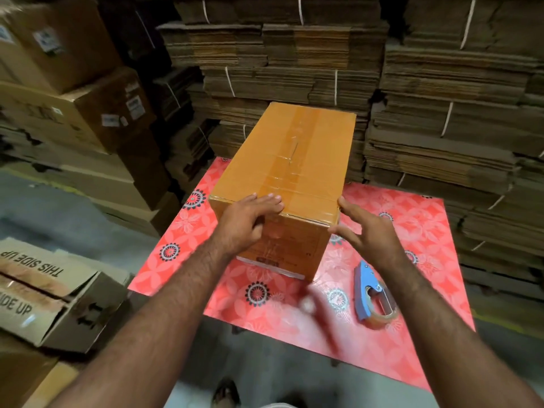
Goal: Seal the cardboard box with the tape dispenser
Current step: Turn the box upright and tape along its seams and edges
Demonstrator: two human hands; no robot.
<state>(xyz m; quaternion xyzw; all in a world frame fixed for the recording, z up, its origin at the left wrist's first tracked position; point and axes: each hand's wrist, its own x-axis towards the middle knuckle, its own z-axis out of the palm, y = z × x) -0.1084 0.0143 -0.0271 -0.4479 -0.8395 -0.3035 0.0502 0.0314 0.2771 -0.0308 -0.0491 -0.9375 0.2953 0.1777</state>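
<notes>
An orange-brown cardboard box point(290, 160) stands on a red flowered table point(412, 219), its long side running away from me. Clear tape runs down the middle of its top and across its near end. My left hand point(250, 220) rests on the box's near top edge, fingers straight over the top and thumb on the near face. My right hand point(368, 231) is at the box's near right corner, fingers spread, fingertips touching the corner. The blue tape dispenser point(372, 293) with a clear roll lies on the table to the right, under my right forearm, held by neither hand.
Tall stacks of flattened cardboard point(441, 113) stand behind and to the right of the table. Stacked cartons point(88, 107) fill the left. An open box marked THIS SIDE UP point(56, 293) lies on the floor at lower left. My foot point(226, 393) shows near the table's front edge.
</notes>
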